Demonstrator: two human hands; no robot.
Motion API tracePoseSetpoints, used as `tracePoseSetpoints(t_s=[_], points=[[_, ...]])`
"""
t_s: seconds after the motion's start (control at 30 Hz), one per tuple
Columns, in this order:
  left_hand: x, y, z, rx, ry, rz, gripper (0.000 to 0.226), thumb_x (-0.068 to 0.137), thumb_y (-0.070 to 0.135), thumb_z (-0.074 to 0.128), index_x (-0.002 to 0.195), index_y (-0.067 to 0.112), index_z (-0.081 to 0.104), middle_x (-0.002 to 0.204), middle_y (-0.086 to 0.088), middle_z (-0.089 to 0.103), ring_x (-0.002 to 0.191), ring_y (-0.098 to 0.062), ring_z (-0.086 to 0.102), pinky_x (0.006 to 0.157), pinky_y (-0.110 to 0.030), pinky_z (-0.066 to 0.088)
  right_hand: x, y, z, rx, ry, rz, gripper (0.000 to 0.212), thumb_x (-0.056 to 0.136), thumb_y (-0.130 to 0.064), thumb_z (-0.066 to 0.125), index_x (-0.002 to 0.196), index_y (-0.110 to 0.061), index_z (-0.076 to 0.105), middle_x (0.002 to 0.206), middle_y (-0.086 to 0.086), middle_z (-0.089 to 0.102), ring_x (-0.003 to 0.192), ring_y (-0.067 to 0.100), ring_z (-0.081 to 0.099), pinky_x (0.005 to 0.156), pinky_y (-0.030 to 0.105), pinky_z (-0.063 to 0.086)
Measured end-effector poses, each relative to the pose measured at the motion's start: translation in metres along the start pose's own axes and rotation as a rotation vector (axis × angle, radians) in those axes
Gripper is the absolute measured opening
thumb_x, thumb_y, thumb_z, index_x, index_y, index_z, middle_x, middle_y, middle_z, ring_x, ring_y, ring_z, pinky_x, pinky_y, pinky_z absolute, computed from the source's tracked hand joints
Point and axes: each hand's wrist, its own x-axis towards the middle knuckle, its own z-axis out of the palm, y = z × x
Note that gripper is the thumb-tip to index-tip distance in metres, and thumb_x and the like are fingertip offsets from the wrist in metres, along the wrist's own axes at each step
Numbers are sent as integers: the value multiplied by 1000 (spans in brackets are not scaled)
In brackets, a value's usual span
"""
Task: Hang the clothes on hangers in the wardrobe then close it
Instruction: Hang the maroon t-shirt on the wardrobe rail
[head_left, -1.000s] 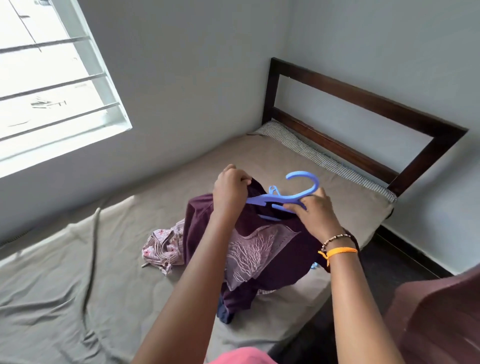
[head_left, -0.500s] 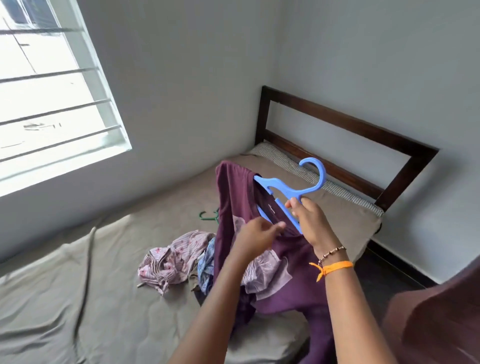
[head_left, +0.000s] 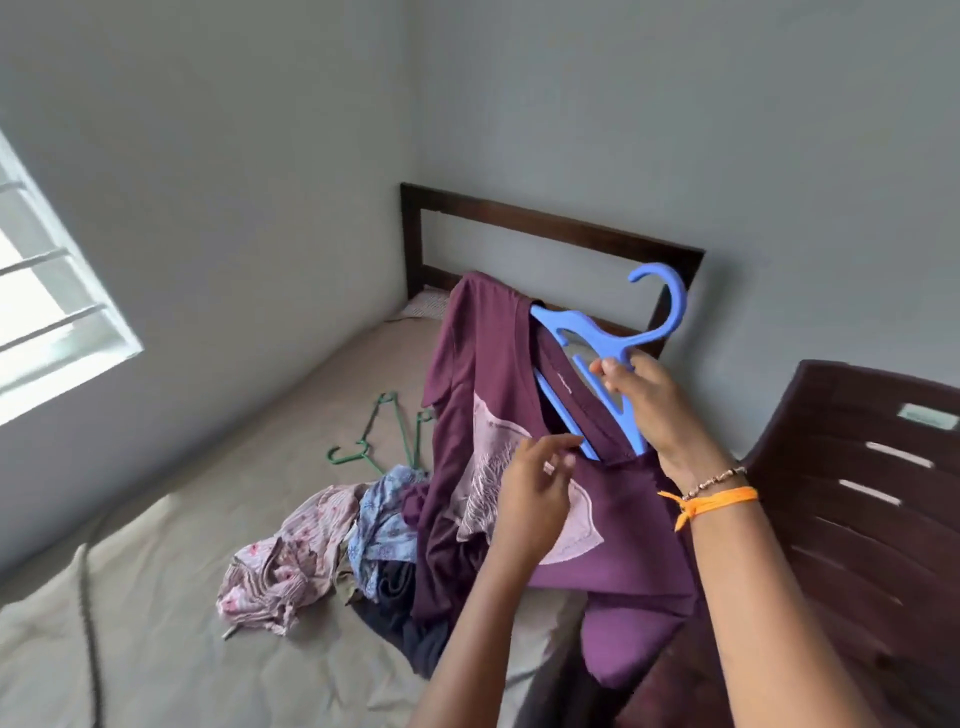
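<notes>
My right hand (head_left: 652, 405) grips a blue plastic hanger (head_left: 613, 338) by its middle, hook pointing up. One arm of the hanger is inside the neck of a purple T-shirt (head_left: 467, 374) with a pale tree print, which hangs from it above the bed. My left hand (head_left: 535, 499) is at the shirt's neckline just below the hanger, fingers loosely spread against the fabric. The hanger's lower end sticks out of the collar. No wardrobe is in view.
On the bed (head_left: 182, 571) lie a pink floral garment (head_left: 280, 561), a blue patterned one (head_left: 384, 514) and dark clothes (head_left: 410, 623). Green wire hangers (head_left: 384, 431) lie farther back. A dark wooden headboard (head_left: 545, 228) stands behind, a brown plastic chair (head_left: 857, 493) at right, a window (head_left: 47, 317) at left.
The shirt and hanger have been lifted higher off the bed. My left hand let go of the shirt's shoulder and came down to the neckline. The view swung right, showing the chair.
</notes>
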Motion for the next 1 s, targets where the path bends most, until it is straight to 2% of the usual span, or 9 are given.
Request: tracePoseSetpoints(t_s=[0.13,0.2,0.23,0.3,0.4,0.5,0.67,0.83,1.0], points=[[-1,46,16,-85,-189,81,22,96,19,52,110,15,69,84,7,52,75,1,52,77,-15,42,-30,-10,-34,-82,70,9,18,95,-17,51,88,-6,64,85,5,58,81,11,50,69,21,40],[-7,66,33,-124,-346,68,23,93,26,54,104,13,70,85,4,57,75,-8,58,80,-26,48,-50,-16,-54,-98,123,8,18,94,-17,53,80,-18,63,86,8,61,82,15,52,73,28,43],[-12,74,44,-130,-416,62,22,91,25,56,99,10,69,83,2,60,70,-10,58,76,-29,49,-61,-19,-65,-112,157,11,21,93,-17,53,75,-24,61,85,8,63,82,16,55,75,31,44],[-29,92,66,-155,-511,57,19,88,18,63,91,0,66,73,-1,62,60,-9,56,68,-29,46,-85,-20,-87,-147,217,31,22,92,-19,55,71,-20,61,81,8,64,78,18,55,73,34,44],[-66,122,101,-219,-587,35,23,83,14,71,83,-8,64,59,0,60,54,-5,52,62,-26,42,-139,-18,-128,-201,312,41,15,90,-23,58,82,-13,66,76,6,59,70,13,49,66,29,39],[-117,158,134,-285,-663,-6,21,84,12,70,67,6,61,46,11,57,48,1,49,57,-19,40,-219,-15,-176,-244,453,34,17,92,-18,57,105,-15,67,93,-2,64,80,5,56,76,23,44],[-216,197,189,-359,-829,-58,20,83,7,70,66,12,62,50,9,60,55,-6,52,60,-21,42,-383,-6,-232,-485,526,260,12,87,-15,64,96,-22,64,86,-10,63,77,5,57,76,20,44],[-330,235,240,-380,-1101,-76,14,82,3,70,72,9,62,62,0,57,53,-2,50,57,-15,41,-524,3,-262,-478,700,454,17,85,-12,66,97,-21,61,84,-10,61,75,6,57,67,10,42],[-441,267,286,-388,-1356,-49,16,84,0,66,72,7,60,59,4,56,48,5,50,52,-10,40,-670,5,-284,-431,893,617,4,86,-17,66,89,-18,64,83,-2,66,79,15,61,71,23,44]])
